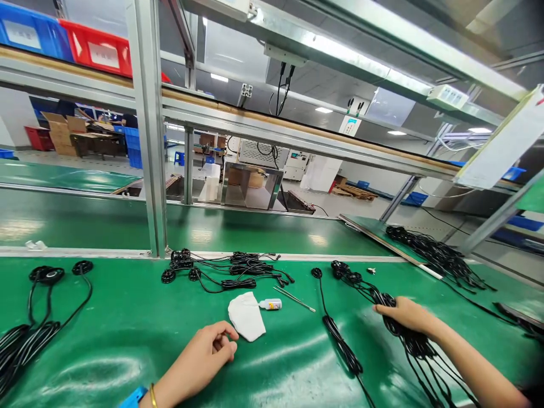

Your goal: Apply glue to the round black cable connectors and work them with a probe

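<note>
My right hand [403,313] is wrapped over a bundle of black cables [389,324] at the right of the green work surface. Round black ends [341,269] of that bundle point away from me, and loose strands trail toward the near edge. Loosely bent and with nothing visible in it, my left hand [215,348] hovers beside a folded white cloth [246,317]. A small white bottle [271,304] touches or nearly touches the cloth's right side. Thin sticks [294,298] lie right of the bottle. Between my hands rests a single coiled black cable [342,345] with a round end.
Several coiled cables [242,269] lie along the back of the mat, and another bunch [32,337] is at the left. A cable heap [433,255] sits at the far right. A metal post [147,130] rises behind the mat, with a shelf rail [297,135] crossing above.
</note>
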A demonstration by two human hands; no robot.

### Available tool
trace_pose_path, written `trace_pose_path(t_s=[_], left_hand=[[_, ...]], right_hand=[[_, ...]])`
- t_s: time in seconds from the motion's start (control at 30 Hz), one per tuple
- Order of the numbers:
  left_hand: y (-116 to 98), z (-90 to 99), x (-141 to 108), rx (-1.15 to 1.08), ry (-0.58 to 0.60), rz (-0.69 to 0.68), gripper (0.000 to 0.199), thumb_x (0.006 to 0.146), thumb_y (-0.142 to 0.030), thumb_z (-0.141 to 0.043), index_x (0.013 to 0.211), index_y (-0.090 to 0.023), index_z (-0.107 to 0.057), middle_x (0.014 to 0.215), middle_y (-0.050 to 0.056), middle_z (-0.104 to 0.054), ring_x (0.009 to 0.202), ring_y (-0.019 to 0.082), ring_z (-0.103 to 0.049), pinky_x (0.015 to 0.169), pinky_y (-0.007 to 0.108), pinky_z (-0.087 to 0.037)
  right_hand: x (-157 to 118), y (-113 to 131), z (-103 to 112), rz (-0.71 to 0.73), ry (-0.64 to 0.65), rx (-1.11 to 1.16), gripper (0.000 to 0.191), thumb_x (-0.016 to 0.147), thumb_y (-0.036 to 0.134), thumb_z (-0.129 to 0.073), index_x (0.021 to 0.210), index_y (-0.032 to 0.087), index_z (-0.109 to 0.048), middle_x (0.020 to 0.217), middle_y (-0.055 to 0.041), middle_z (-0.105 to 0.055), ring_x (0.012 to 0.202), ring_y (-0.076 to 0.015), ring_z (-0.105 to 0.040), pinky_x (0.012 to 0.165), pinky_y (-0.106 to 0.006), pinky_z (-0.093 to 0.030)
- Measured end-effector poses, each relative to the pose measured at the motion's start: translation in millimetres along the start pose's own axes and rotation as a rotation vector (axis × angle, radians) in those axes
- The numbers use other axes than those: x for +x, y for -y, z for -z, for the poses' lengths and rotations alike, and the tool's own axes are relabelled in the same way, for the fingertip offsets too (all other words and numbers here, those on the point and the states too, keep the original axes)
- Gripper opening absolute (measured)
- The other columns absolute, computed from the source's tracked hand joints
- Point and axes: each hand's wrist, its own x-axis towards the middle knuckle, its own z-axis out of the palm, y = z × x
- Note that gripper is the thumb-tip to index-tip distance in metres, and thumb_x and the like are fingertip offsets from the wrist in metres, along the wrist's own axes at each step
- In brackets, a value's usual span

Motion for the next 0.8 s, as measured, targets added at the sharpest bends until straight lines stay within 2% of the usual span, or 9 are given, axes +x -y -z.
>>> trace_pose_path(t_s=[0.1,0.17,0.23,0.3,0.33,0.4,0.47,0.6,0.8], left_hand=[[-3,-1.4,-2,0.015,-0.001,0.004,0.025,0.084,-0.034,-0.052,0.096,-0.016,-0.064,0.073,0.001,-0.062,0.07,0.017,-0.053,0.065,0.027,-0.038],[-4,-1.8,-2,0.013,-0.004,0.013,0.025,0.084,-0.034,-0.051,0.096,-0.016,-0.064,0.073,0.001,-0.063,0.07,0.017,-0.054,0.066,0.027,-0.038],[-4,-1.9,-2,0.007,-0.007,0.025,0.026,0.085,-0.036,-0.051,0.096,-0.016,-0.064,0.072,0.001,-0.064,0.07,0.017,-0.054,0.065,0.027,-0.039],[-3,-2.0,-1,0.003,-0.005,0.035,0.027,0.085,-0.038,-0.052,0.096,-0.016,-0.064,0.072,0.002,-0.066,0.069,0.017,-0.055,0.065,0.026,-0.038],[-3,-2.0,0,0.001,-0.003,0.039,0.028,0.085,-0.04,-0.052,0.095,-0.017,-0.064,0.072,0.002,-0.066,0.069,0.017,-0.055,0.065,0.026,-0.038],[-2,-1.9,0,-0.001,0.001,0.042,0.029,0.085,-0.042,-0.053,0.094,-0.017,-0.064,0.073,0.002,-0.066,0.069,0.018,-0.056,0.065,0.026,-0.039],[-1,-1.5,1,0.005,0.006,0.037,0.031,0.086,-0.046,-0.053,0.095,-0.018,-0.064,0.073,0.001,-0.066,0.07,0.018,-0.056,0.065,0.026,-0.039],[4,-1.0,2,0.034,0.013,0.037,0.035,0.087,-0.05,-0.051,0.095,-0.018,-0.064,0.073,0.002,-0.066,0.07,0.018,-0.056,0.065,0.026,-0.039],[11,0.1,9,0.055,0.04,0.036,0.036,0.088,-0.049,-0.051,0.097,-0.017,-0.064,0.073,0.002,-0.066,0.071,0.018,-0.056,0.067,0.027,-0.04]], right_hand=[[-16,-3,-19,-0.046,0.072,-0.08,0.035,0.078,0.039,-0.071,0.055,0.017,-0.058,0.055,-0.0089,-0.062,0.051,-0.0242,-0.063,0.052,-0.034,-0.049],[-30,8,-30,-0.043,0.004,-0.129,0.033,0.083,0.041,-0.061,0.075,0.01,-0.068,0.075,-0.0223,-0.068,0.068,-0.0379,-0.069,0.061,-0.046,-0.051],[-50,28,-42,0.019,-0.074,-0.146,0.049,0.089,0.044,-0.05,0.111,0.002,-0.065,0.107,-0.0314,-0.065,0.094,-0.0437,-0.067,0.075,-0.054,-0.051],[-74,54,-57,0.167,-0.097,-0.107,0.057,0.092,0.049,-0.046,0.131,0.008,-0.055,0.128,-0.0246,-0.058,0.114,-0.0358,-0.061,0.09,-0.047,-0.05],[-87,66,-65,0.265,-0.098,-0.077,0.055,0.092,0.051,-0.049,0.133,0.015,-0.054,0.133,-0.0185,-0.057,0.121,-0.0312,-0.057,0.096,-0.044,-0.048],[-111,88,-81,0.487,-0.172,-0.028,0.049,0.09,0.049,-0.054,0.133,0.024,-0.055,0.137,-0.0133,-0.055,0.124,-0.0305,-0.055,0.1,-0.047,-0.046],[-125,99,-95,0.599,-0.249,-0.018,0.04,0.092,0.039,-0.054,0.13,0.027,-0.058,0.136,-0.0112,-0.056,0.124,-0.0302,-0.054,0.1,-0.049,-0.045],[-124,88,-107,0.593,-0.332,-0.065,0.039,0.092,0.015,-0.041,0.125,0.023,-0.062,0.134,-0.0105,-0.059,0.12,-0.0259,-0.057,0.098,-0.044,-0.048],[-101,34,-101,0.529,-0.363,-0.18,0.062,0.076,-0.003,-0.035,0.122,0.023,-0.066,0.134,-0.0072,-0.061,0.116,-0.0234,-0.061,0.097,-0.041,-0.048]])
